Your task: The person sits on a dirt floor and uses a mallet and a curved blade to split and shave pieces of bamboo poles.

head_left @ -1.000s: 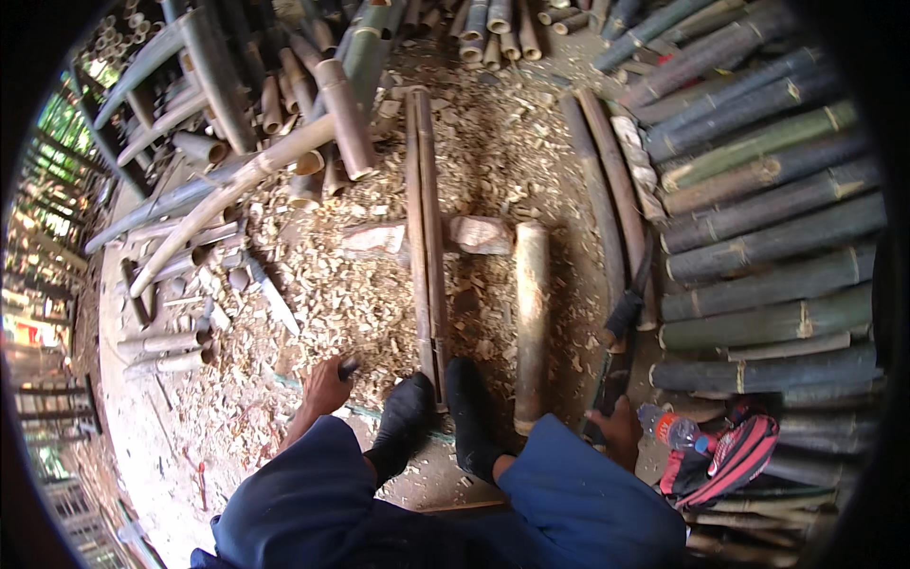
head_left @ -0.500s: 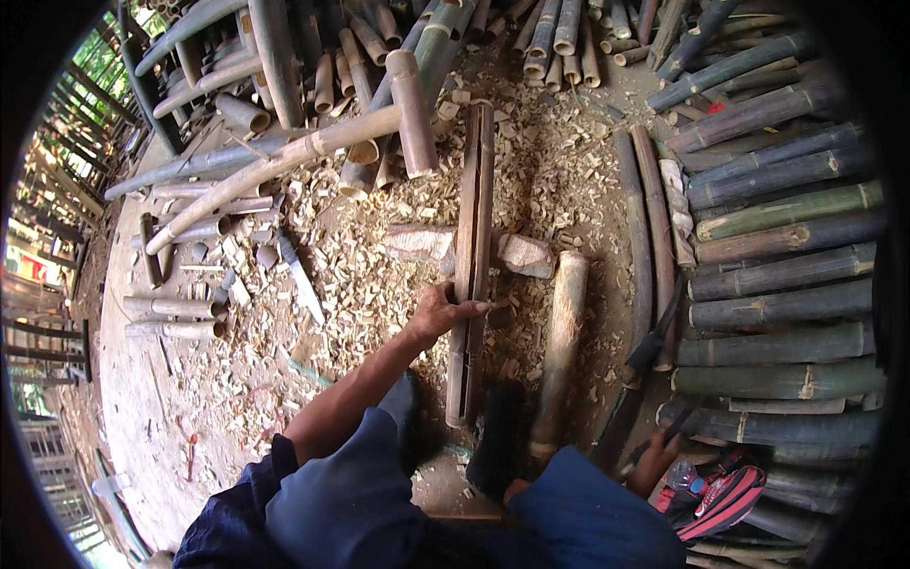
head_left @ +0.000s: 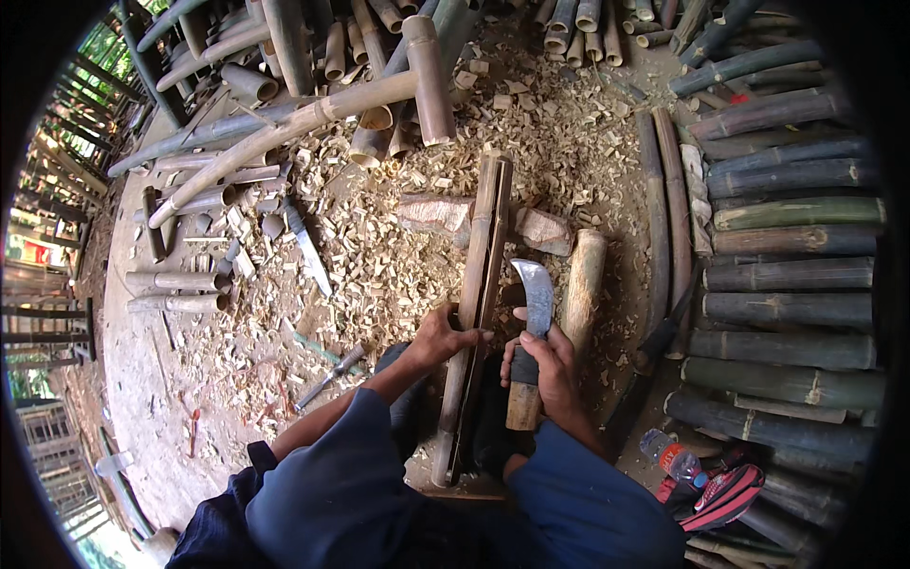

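Note:
A brown bamboo pole [head_left: 485, 228], cracked open along its length, stands between my knees with its far end resting near the wooden block [head_left: 436, 214]. Around its middle, my left hand [head_left: 444, 337] is closed, thumb across the top. My right hand [head_left: 555, 372] grips a billhook [head_left: 536, 289] by its dark-wrapped handle with a wooden butt. Its curved blade points up and away from me, just right of the pole and apart from it. A thick, pale scraped bamboo piece [head_left: 583, 284] lies right of the billhook.
Wood chips [head_left: 365, 228] cover the floor. A large bamboo mallet [head_left: 428, 85] lies at the far left, a knife [head_left: 308, 248] below it, and a chisel-like tool [head_left: 332, 375] by my left forearm. Stacked bamboo [head_left: 791, 308] lines the right side. A bottle [head_left: 675, 457] and red bag [head_left: 725, 498] sit lower right.
My right hand has risen from the lower right to beside the pole, bringing the billhook into plain sight. The pole has slid toward me, still in my left hand.

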`<state>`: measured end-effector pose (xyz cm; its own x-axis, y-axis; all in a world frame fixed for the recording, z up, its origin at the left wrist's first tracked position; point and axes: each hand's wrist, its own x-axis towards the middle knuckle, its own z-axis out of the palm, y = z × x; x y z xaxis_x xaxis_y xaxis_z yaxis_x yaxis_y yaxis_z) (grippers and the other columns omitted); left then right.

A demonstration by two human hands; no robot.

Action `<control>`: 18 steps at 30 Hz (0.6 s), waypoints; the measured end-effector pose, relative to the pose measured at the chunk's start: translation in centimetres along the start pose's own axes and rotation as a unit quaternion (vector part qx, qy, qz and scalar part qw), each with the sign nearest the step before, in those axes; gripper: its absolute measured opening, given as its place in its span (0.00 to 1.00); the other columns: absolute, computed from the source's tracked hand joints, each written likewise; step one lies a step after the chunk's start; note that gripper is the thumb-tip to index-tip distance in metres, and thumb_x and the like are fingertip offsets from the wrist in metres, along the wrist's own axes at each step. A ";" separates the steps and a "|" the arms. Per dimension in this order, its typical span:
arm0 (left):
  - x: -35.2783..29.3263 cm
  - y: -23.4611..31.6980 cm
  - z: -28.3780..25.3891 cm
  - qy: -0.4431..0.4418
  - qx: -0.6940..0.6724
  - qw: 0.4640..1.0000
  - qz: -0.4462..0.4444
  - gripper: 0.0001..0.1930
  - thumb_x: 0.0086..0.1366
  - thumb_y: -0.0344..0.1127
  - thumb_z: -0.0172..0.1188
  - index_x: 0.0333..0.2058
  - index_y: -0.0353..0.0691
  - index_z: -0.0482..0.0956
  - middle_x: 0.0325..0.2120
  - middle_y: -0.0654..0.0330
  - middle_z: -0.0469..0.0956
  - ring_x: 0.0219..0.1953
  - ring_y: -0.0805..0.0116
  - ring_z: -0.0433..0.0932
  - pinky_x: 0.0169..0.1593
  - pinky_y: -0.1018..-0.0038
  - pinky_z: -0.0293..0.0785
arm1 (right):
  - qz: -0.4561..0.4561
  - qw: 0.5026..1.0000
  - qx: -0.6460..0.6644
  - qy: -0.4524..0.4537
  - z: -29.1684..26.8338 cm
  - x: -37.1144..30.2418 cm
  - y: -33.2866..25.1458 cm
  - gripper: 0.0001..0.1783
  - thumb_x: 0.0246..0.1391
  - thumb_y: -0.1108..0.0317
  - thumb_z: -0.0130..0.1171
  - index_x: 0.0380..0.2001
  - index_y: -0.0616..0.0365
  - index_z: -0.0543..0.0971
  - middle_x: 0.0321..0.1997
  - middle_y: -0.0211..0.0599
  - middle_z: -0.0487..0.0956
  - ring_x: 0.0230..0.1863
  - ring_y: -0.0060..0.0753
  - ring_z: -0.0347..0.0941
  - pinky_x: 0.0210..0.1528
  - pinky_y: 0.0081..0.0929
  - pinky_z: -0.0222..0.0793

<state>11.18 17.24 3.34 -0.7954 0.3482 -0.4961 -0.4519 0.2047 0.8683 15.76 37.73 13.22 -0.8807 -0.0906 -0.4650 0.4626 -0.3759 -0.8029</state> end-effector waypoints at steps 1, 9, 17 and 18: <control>0.5 0.3 0.3 -0.001 -0.009 1.000 0.000 0.35 0.56 0.41 0.76 0.55 0.24 0.72 0.43 0.49 0.82 0.45 0.64 0.82 0.52 0.69 0.77 | -0.002 1.000 -0.006 0.007 -0.1 0.4 0.4 0.24 0.65 0.64 0.52 0.60 0.66 0.67 0.29 0.41 0.78 0.24 0.31 0.77 0.25 0.28 0.76; 2.0 3.0 1.3 0.001 -0.010 1.000 -0.014 0.23 0.64 0.36 0.65 0.54 0.30 0.73 0.42 0.50 0.82 0.44 0.65 0.81 0.49 0.68 0.77 | -0.030 0.999 0.012 0.030 -0.4 5.5 0.2 0.23 0.70 0.57 0.41 0.59 0.61 0.69 0.25 0.44 0.77 0.18 0.37 0.76 0.21 0.33 0.75; 3.1 -1.7 1.6 0.021 -0.012 1.000 -0.003 0.23 0.67 0.41 0.63 0.53 0.32 0.69 0.41 0.52 0.79 0.44 0.64 0.78 0.48 0.65 0.76 | 0.019 0.999 0.042 0.005 -0.4 8.4 0.9 0.23 0.68 0.59 0.41 0.58 0.61 0.69 0.25 0.47 0.77 0.19 0.41 0.76 0.21 0.38 0.76; 3.1 -1.6 1.7 0.017 -0.007 1.000 0.001 0.24 0.67 0.42 0.63 0.53 0.33 0.68 0.42 0.52 0.78 0.44 0.64 0.77 0.49 0.65 0.75 | 0.019 0.999 0.049 0.004 -0.5 8.4 0.9 0.23 0.67 0.59 0.41 0.58 0.61 0.70 0.25 0.47 0.77 0.19 0.41 0.76 0.20 0.39 0.77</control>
<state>10.16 19.51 0.39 -0.8091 0.3176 -0.4944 -0.4563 0.1906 0.8692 8.82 37.09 8.45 -0.8620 -0.1000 -0.4970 0.4828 -0.4612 -0.7444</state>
